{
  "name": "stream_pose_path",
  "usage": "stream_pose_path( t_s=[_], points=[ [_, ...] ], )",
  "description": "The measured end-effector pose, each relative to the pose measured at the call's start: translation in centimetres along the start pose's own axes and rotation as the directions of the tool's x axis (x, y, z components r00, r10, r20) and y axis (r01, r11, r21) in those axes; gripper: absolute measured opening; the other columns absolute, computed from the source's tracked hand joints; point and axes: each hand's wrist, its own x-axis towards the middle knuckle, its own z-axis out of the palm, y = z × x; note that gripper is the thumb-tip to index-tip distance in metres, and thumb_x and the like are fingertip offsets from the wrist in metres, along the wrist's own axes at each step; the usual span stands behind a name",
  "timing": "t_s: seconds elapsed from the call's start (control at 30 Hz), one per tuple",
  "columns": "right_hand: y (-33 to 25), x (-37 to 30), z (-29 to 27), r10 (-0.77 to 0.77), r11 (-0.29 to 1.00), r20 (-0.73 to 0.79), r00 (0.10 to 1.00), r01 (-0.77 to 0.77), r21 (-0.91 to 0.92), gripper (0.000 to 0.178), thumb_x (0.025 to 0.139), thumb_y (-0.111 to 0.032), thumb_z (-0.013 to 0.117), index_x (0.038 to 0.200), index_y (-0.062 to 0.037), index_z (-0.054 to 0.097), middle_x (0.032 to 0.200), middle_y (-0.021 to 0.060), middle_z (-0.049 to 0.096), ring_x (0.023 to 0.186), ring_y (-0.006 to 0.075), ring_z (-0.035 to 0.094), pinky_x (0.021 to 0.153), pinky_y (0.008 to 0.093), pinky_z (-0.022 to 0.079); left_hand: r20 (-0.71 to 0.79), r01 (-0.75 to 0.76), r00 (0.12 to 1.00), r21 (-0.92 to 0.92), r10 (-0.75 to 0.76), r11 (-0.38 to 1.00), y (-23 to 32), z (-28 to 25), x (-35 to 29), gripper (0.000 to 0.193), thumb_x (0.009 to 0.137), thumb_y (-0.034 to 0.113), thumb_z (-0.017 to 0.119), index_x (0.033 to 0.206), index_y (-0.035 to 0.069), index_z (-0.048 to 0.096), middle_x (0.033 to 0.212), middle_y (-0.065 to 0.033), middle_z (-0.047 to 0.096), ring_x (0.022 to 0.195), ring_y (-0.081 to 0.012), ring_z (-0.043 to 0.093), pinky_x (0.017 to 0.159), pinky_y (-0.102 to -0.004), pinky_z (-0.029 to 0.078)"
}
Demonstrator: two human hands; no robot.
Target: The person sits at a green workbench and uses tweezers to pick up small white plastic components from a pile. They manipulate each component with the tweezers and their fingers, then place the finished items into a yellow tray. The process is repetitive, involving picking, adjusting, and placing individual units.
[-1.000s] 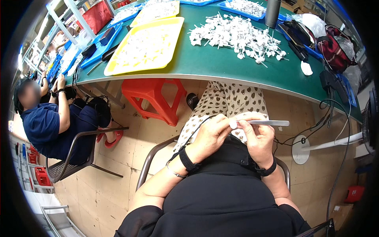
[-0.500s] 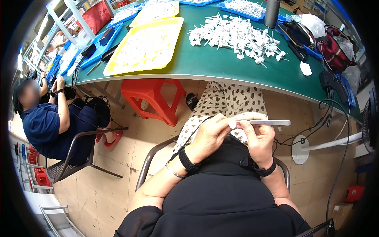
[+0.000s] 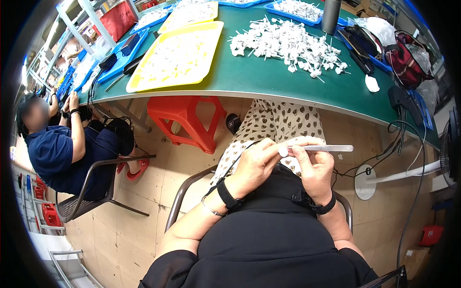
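Observation:
Both hands meet above my lap. My left hand [image 3: 259, 161] has its fingertips closed on a small white round piece [image 3: 283, 151]. Pinched in my right hand [image 3: 314, 165] is a slim, flat, silver-grey tool [image 3: 336, 148] whose blunt end sticks out to the right. The tool's working end is hidden behind the fingers, so its kind does not show. On the table ahead lies a loose heap of small white parts with thin stems [image 3: 288, 45]. A yellow tray [image 3: 137, 82] to its left holds more small white pieces.
The green table [image 3: 355, 98] has its edge beyond my knees. A dark cylindrical bottle [image 3: 331, 17], blue trays and a dark red bag [image 3: 408, 57] stand around the heap. Underneath is a red stool [image 3: 182, 117]. Cables [image 3: 398, 125] hang at right. A seated person [image 3: 72, 144] works at left.

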Motion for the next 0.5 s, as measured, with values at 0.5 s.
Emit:
stream_pose_path(
  t_s=[0.5],
  points=[
    [0.50,0.22,-0.56,-0.132,0.970,0.094,0.987,0.148,-0.191,0.004,0.094,0.002,0.071,0.098,0.0018,0.073,0.087,0.0071,0.071,0.072,0.0129,0.066,0.064,0.0260,0.053,0.029,0.018,0.999,-0.037,-0.017,0.999,-0.34,0.10,-0.21,0.009,0.093,0.005,0.073,0.102,0.004,0.072,0.085,-0.0105,0.067,0.076,-0.0298,0.065,0.067,-0.0382,0.050]
  ],
)
